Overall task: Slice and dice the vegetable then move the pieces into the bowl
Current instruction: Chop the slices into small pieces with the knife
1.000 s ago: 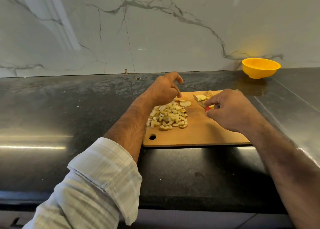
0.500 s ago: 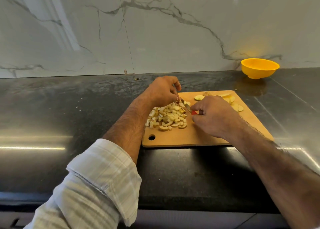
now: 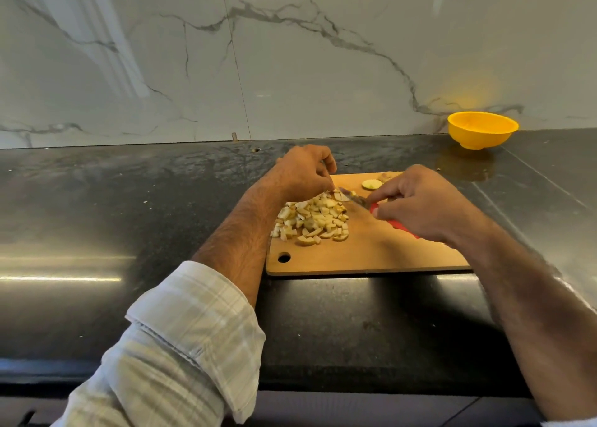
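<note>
A wooden cutting board point(image 3: 371, 255) lies on the dark counter and carries a pile of pale diced vegetable pieces point(image 3: 315, 220) on its left half. My left hand point(image 3: 303, 173) hovers over the pile's far edge, its curled fingertips pinching a small slice beside the blade. My right hand point(image 3: 420, 200) grips a red-handled knife point(image 3: 397, 224), and the blade tip point(image 3: 353, 197) meets that slice. One loose round slice point(image 3: 371, 184) lies at the board's far edge. The yellow bowl point(image 3: 483, 129) stands at the back right against the wall, and nothing shows inside it.
The black stone counter point(image 3: 129, 220) stretches left of the board, with a marble wall point(image 3: 290, 71) behind it. The counter's front edge runs just below my forearms. My right hand hides the far right part of the board.
My right hand carried the knife left from the slices at the board's far right to the pile. My left fingertips dropped onto a slice, and the blade now meets it.
</note>
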A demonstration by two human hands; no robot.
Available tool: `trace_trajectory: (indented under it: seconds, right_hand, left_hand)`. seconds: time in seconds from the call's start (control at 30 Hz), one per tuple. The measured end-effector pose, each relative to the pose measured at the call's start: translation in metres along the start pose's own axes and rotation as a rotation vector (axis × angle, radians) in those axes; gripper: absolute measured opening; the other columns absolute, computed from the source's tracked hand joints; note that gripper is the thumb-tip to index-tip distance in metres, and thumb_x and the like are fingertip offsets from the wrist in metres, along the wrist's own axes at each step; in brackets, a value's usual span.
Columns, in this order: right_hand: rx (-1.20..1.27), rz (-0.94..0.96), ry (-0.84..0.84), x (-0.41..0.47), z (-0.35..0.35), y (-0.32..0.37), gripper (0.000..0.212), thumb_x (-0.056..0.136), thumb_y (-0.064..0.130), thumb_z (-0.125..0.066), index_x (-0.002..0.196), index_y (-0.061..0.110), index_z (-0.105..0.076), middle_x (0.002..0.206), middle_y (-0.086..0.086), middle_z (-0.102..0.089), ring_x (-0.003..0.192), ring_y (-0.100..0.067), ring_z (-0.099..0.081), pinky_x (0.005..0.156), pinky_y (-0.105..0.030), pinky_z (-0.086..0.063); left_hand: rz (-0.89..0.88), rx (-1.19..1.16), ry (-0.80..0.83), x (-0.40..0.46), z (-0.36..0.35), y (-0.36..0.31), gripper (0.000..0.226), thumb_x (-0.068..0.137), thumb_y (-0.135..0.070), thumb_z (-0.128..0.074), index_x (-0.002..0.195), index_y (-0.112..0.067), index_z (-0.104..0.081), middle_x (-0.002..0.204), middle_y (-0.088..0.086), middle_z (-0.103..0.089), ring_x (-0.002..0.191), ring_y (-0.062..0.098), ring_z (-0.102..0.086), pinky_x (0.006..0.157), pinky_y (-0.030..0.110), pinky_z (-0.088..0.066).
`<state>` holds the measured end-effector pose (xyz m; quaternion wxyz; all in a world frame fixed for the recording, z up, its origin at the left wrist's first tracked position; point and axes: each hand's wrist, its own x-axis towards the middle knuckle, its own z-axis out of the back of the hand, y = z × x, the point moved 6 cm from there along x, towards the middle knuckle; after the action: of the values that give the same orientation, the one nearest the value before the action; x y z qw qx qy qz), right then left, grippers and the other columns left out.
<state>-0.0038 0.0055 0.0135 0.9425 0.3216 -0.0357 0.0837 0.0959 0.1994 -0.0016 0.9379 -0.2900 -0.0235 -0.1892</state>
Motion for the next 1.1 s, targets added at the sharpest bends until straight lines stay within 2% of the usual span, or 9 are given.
trace_trajectory:
  seconds: [0.13, 0.23, 0.33, 0.37, 0.5, 0.73, 0.93, 1.0, 1.1]
  right_hand:
    - [-0.079, -0.004, -0.100, 0.003, 0.002, -0.014, 0.026, 0.093, 0.019, -0.073, 0.117, 0.028, -0.081, 0.069, 0.017, -0.058, 0.067, -0.011, -0.053, 0.057, -0.023, -0.039]
    - [-0.173, -0.032, -0.054, 0.006, -0.007, -0.015, 0.031, 0.094, 0.023, -0.073, 0.125, 0.029, -0.076, 0.083, 0.017, -0.055, 0.078, -0.009, -0.052, 0.064, -0.024, -0.041]
    - [-0.237, 0.000, -0.020, 0.006, -0.015, -0.008, 0.036, 0.097, 0.029, -0.069, 0.133, 0.032, -0.072, 0.114, 0.010, -0.066, 0.102, -0.013, -0.057, 0.089, -0.033, -0.054]
    - [-0.246, 0.018, -0.008, 0.006, -0.018, -0.006, 0.037, 0.097, 0.030, -0.067, 0.134, 0.033, -0.070, 0.112, 0.011, -0.065, 0.103, -0.012, -0.057, 0.092, -0.034, -0.054]
    - [-0.278, 0.121, 0.025, 0.003, -0.026, 0.003, 0.038, 0.098, 0.034, -0.064, 0.136, 0.035, -0.069, 0.095, 0.018, -0.054, 0.096, -0.008, -0.052, 0.081, -0.028, -0.046]
    - [-0.162, 0.062, -0.107, 0.006, -0.004, -0.009, 0.036, 0.099, 0.030, -0.069, 0.135, 0.030, -0.070, 0.078, 0.018, -0.062, 0.075, -0.009, -0.059, 0.063, -0.024, -0.043]
    - [-0.150, 0.088, -0.117, 0.003, -0.007, -0.003, 0.035, 0.098, 0.030, -0.071, 0.133, 0.029, -0.072, 0.082, 0.014, -0.069, 0.077, -0.010, -0.063, 0.076, -0.029, -0.056]
    - [-0.149, 0.093, -0.119, 0.004, -0.007, -0.003, 0.033, 0.097, 0.030, -0.072, 0.130, 0.029, -0.074, 0.081, 0.014, -0.069, 0.077, -0.010, -0.063, 0.071, -0.027, -0.053]
    - [-0.155, 0.083, -0.135, 0.004, -0.004, -0.005, 0.032, 0.097, 0.031, -0.073, 0.129, 0.030, -0.074, 0.080, 0.015, -0.066, 0.076, -0.011, -0.061, 0.063, -0.024, -0.046]
  left_hand:
    - [-0.030, -0.100, -0.079, -0.001, 0.009, 0.000, 0.024, 0.088, -0.005, -0.073, 0.106, -0.021, -0.069, 0.080, -0.005, -0.078, 0.078, 0.006, -0.075, 0.078, 0.033, -0.063]
    - [-0.037, -0.099, -0.154, -0.001, 0.018, 0.003, 0.019, 0.090, -0.007, -0.074, 0.104, -0.019, -0.070, 0.078, -0.005, -0.076, 0.073, 0.006, -0.073, 0.067, 0.026, -0.056]
    - [-0.045, -0.088, -0.233, -0.001, 0.026, 0.008, 0.012, 0.091, -0.015, -0.076, 0.100, -0.019, -0.070, 0.076, -0.006, -0.076, 0.072, 0.005, -0.073, 0.072, 0.031, -0.063]
    - [-0.047, -0.088, -0.257, -0.002, 0.028, 0.009, 0.010, 0.091, -0.016, -0.076, 0.099, -0.019, -0.071, 0.076, -0.006, -0.076, 0.072, 0.005, -0.073, 0.074, 0.032, -0.064]
    - [-0.057, -0.088, -0.333, -0.004, 0.034, 0.011, 0.006, 0.091, -0.020, -0.077, 0.094, -0.020, -0.072, 0.077, -0.006, -0.075, 0.072, 0.003, -0.074, 0.076, 0.035, -0.065]
    - [-0.109, -0.084, -0.266, -0.002, 0.026, -0.001, 0.023, 0.087, -0.038, -0.085, 0.096, -0.021, -0.074, 0.078, -0.005, -0.072, 0.071, 0.007, -0.068, 0.067, 0.026, -0.059]
    - [-0.100, -0.030, -0.210, -0.001, 0.002, -0.015, 0.039, 0.081, -0.060, -0.084, 0.088, -0.025, -0.069, 0.074, -0.010, -0.066, 0.067, 0.005, -0.060, 0.066, 0.030, -0.054]
    - [-0.097, -0.010, -0.195, -0.001, 0.002, -0.016, 0.036, 0.079, -0.058, -0.087, 0.087, -0.028, -0.068, 0.074, -0.011, -0.065, 0.068, 0.005, -0.058, 0.071, 0.037, -0.055]
    - [-0.060, 0.030, -0.160, -0.001, 0.012, -0.009, 0.028, 0.078, -0.035, -0.093, 0.088, -0.029, -0.068, 0.078, -0.011, -0.066, 0.072, 0.005, -0.061, 0.076, 0.039, -0.058]
